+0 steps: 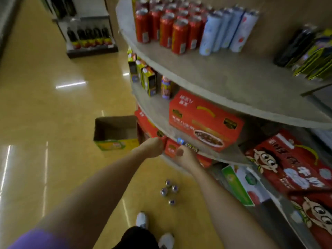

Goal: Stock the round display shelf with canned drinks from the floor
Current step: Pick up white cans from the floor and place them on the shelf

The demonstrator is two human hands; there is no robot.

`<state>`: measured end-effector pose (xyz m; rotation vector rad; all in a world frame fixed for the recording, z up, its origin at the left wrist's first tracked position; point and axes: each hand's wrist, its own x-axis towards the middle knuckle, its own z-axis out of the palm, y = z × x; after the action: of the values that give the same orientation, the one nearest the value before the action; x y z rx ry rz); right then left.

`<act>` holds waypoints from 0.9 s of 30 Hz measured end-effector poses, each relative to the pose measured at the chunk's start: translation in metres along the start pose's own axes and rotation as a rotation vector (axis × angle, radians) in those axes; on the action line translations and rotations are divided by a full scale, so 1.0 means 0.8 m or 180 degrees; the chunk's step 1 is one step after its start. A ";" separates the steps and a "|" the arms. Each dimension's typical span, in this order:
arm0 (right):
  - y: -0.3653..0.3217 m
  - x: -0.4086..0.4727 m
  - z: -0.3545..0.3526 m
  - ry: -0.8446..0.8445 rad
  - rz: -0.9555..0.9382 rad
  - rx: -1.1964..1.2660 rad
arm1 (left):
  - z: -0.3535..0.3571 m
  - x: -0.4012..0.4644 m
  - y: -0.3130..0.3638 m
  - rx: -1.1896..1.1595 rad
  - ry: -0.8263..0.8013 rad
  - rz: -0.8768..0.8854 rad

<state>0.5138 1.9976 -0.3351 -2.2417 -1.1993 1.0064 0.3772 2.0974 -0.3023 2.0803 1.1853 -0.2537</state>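
Several small canned drinks (168,191) with silvery purple tops stand on the floor just ahead of my feet. The round display shelf (224,83) rises at the right; its top tier carries red cans (177,33) and pale blue cans (221,31). Both my arms reach toward the edge of the lower tier (161,119). My left hand (154,147) is curled into a fist there, and what it holds is hidden. My right hand (185,156) grips a dark-labelled can (187,146) with a blue end, next to that edge.
An open cardboard box (115,132) sits on the floor left of the shelf base. Large red cartons (204,121) fill the lower tiers, juice cartons (147,78) stand behind. Dark packs (305,51) occupy the top tier's right. A low rack of dark bottles (89,38) stands far back.
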 end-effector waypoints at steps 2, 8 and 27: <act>0.027 -0.005 0.047 0.0263 0.0142 0.0220 | 0.052 0.013 -0.045 -0.0089 0.0096 -0.0330; 0.123 -0.010 0.161 -0.0198 0.0670 -0.0128 | 0.221 0.062 -0.160 -0.0730 -0.0293 -0.0874; 0.489 0.213 0.466 -0.0879 0.1585 -0.0615 | 0.669 0.231 -0.329 -0.1487 -0.0591 -0.1715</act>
<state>0.5095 1.9306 -0.8977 -2.6985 -0.8813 1.4805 0.3585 1.9473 -0.9077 1.2878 1.5031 -0.3682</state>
